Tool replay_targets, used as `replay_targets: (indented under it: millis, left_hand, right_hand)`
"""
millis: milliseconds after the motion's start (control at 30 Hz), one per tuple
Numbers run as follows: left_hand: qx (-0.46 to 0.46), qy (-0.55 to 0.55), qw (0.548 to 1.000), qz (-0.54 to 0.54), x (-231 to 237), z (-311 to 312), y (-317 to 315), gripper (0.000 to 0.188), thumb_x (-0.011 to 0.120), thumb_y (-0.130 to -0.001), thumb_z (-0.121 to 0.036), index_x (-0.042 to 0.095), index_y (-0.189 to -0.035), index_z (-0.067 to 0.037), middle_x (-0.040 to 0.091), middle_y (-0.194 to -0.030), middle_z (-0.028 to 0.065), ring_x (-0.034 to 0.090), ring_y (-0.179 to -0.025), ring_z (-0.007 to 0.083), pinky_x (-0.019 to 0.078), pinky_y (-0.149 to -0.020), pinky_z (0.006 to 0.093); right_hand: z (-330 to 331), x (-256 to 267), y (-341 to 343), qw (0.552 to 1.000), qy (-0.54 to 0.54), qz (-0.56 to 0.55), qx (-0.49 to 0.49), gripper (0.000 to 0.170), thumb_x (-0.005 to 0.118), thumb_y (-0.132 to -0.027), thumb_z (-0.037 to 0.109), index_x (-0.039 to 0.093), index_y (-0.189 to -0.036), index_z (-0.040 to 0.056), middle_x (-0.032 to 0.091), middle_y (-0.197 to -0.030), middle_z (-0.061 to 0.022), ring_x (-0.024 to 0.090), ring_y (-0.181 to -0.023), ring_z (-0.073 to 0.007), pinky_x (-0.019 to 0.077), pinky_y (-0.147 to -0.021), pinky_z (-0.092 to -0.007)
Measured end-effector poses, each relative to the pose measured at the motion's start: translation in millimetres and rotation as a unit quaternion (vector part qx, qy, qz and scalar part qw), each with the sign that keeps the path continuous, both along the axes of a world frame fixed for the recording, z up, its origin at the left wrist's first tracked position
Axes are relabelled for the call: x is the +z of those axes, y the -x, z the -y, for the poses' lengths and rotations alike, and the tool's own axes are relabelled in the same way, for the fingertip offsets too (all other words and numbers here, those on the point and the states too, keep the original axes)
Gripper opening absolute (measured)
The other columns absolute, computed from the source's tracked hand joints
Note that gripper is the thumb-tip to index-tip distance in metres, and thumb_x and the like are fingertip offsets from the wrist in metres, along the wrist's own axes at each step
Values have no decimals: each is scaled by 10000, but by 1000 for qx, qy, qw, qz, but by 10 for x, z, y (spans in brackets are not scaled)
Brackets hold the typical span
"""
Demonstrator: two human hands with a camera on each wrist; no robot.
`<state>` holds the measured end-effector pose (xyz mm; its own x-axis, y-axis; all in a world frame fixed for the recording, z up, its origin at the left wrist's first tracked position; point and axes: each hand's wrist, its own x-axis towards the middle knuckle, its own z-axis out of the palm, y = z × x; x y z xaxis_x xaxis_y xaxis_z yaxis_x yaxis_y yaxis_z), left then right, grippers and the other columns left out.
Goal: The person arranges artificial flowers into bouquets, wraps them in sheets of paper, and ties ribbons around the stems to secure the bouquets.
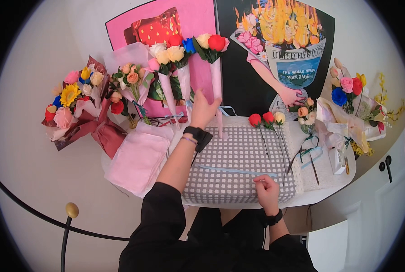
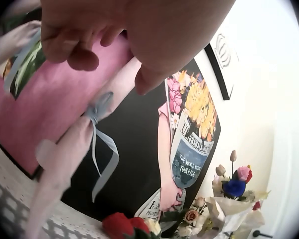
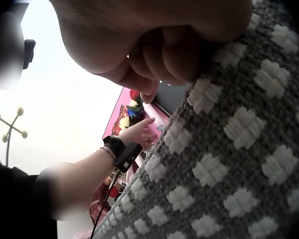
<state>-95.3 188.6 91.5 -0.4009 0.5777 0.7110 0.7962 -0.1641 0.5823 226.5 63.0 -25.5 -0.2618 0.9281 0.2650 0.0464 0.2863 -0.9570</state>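
Note:
My left hand is raised at a pink-wrapped flower cone topped with red, cream and pink blooms. In the left wrist view its thumb overlaps the wrap, while its bent fingers lie to one side, off it. A light blue ribbon bow ties this cone. Two similar wrapped cones lean beside it against the pink picture. My right hand rests at the cloth's front edge, fingers loosely curled with nothing visible in them. Just beyond its fingertips, a loose light blue ribbon lies across the checked cloth.
Pink wrapping sheets are stacked at left, near a large bouquet. Red and cream roses lie at the cloth's back right. Further right are ribbon pieces, scissors and more bouquets. Pictures stand behind.

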Motion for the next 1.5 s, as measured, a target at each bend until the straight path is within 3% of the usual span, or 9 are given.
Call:
replay_targets:
  millis: [133,233,467,567,1033,1133,1200,1333,1500]
  left_hand:
    - [-32,83,990,111,-43,-255,-11,658,709,-827,-391,505,-1219,97,646,-1053,298,644,-986,411,488,-894,450]
    - [-64,86,992,66,-66,-341,-21,411,704,-854,-360,628,-892,42,669,-758,130,646,-657,236,499,-620,368]
    - [-158,86,979,96,254,371,-535,309,696,-881,-238,597,-953,46,670,-807,172,666,-747,279,509,-689,365]
    - [-409,129,884,184,330,837,-705,273,648,-945,-179,597,-1151,-8,674,-886,-9,596,-746,57,477,-615,227]
    - [-545,297,735,275,29,1805,-1178,282,662,-940,-183,592,-1170,-35,636,-922,-6,546,-722,18,420,-583,181]
    - [-476,352,749,298,26,1972,-1135,262,667,-928,-142,592,-1152,-29,629,-919,-2,543,-715,27,427,-586,190]
    - [-295,263,902,176,-78,2147,-1176,269,685,-897,-169,617,-1106,-14,607,-784,35,569,-640,92,456,-558,273]
    - [-289,302,899,133,-97,2541,-1400,131,692,-905,-137,666,-933,-12,623,-696,10,531,-577,32,404,-510,214]
    - [-241,273,931,20,-346,2448,-1555,237,731,-867,-259,698,-882,-25,655,-627,115,630,-501,204,462,-488,301]
  right_hand:
    - [9,13,-1,999,20,-25,16,104,552,-932,-12,644,-888,5,470,-556,92,343,-503,15,224,-464,-208]
    - [19,32,8,999,27,-33,12,102,555,-919,-11,653,-890,3,465,-542,87,353,-496,13,235,-458,-210]
    - [-21,-40,-5,1000,6,-9,1,93,579,-902,7,670,-900,23,454,-528,82,360,-496,6,252,-455,-222]
    - [-23,47,-32,999,36,-10,25,84,599,-909,39,676,-943,36,473,-564,88,381,-534,7,269,-478,-221]
    - [-120,1152,335,955,109,-136,242,354,654,-919,188,590,-1198,-22,660,-988,-56,637,-911,-141,507,-835,-287]
    - [-124,1089,310,949,141,-133,247,326,642,-930,187,579,-1166,-29,671,-993,-87,653,-924,-166,528,-821,-303]
    - [-116,1067,282,939,183,-209,205,265,611,-954,172,574,-1111,-37,685,-990,-136,682,-924,-212,564,-793,-331]
    - [-116,966,302,940,158,-273,127,220,568,-981,162,524,-1110,-11,677,-956,-166,704,-851,-258,583,-779,-384]
    - [-61,863,359,943,132,-284,110,156,570,-983,158,516,-1033,21,659,-879,-132,700,-774,-242,584,-695,-366]
